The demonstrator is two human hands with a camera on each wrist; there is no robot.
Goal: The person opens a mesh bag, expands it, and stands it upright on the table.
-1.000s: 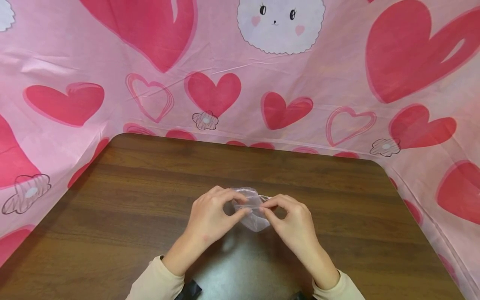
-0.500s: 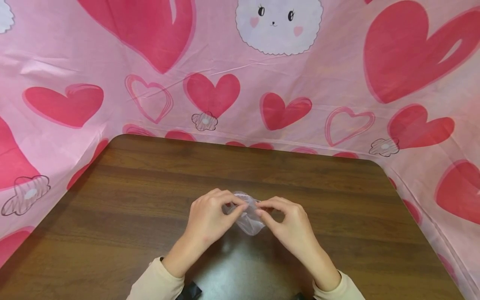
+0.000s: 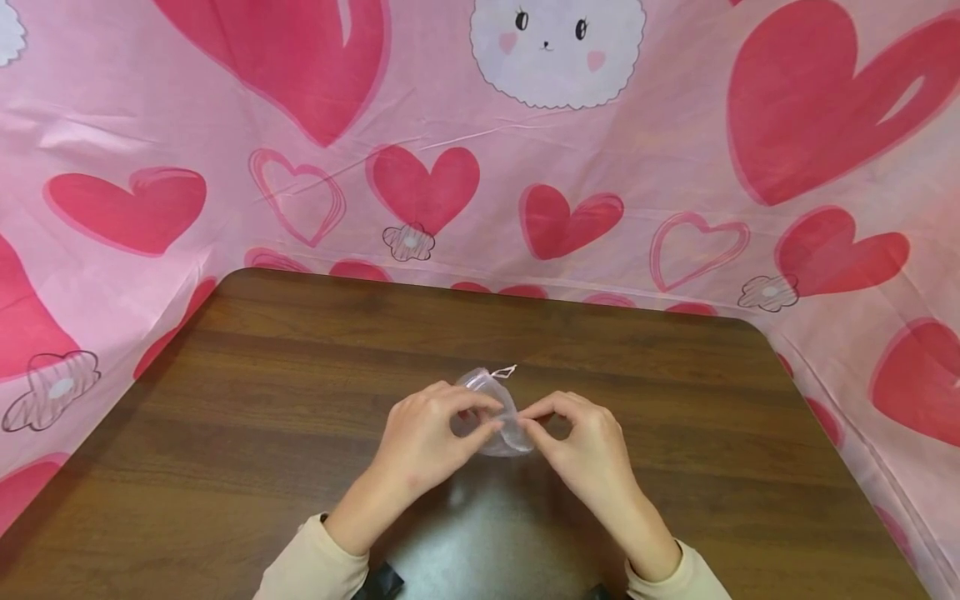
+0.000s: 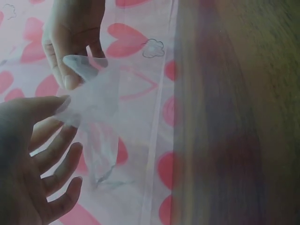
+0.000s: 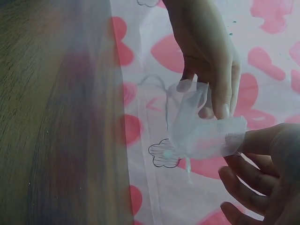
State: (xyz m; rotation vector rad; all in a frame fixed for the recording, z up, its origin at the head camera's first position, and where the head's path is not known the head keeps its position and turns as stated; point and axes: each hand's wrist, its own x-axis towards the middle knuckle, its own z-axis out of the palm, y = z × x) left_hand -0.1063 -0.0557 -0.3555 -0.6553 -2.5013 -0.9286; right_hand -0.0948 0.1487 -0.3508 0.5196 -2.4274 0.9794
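Note:
Over the middle of the table, both hands hold a small sheer whitish drawstring pouch (image 3: 510, 435) between them. Its thin white cord (image 3: 504, 372) sticks out past the far edge of the fabric. My left hand (image 3: 423, 429) pinches the pouch's left side between thumb and fingertips. From the right, my right hand (image 3: 588, 437) pinches the edge of the fabric with thumb and forefinger. In the left wrist view the gauzy pouch (image 4: 101, 93) spans both hands, its cord dangling. The right wrist view shows the pouch (image 5: 197, 136) folded over the right fingertips.
A dark brown wooden table (image 3: 300, 358) lies beneath the hands. Pink cloth (image 3: 420, 108) printed with red hearts stands around its back and sides. Black pieces (image 3: 381, 581) show near both sleeve cuffs.
The pouch has turned between the fingers: its cord, earlier near the right fingertips and then mostly out of sight, now points away at the far side. Both hands stay nearly in place.

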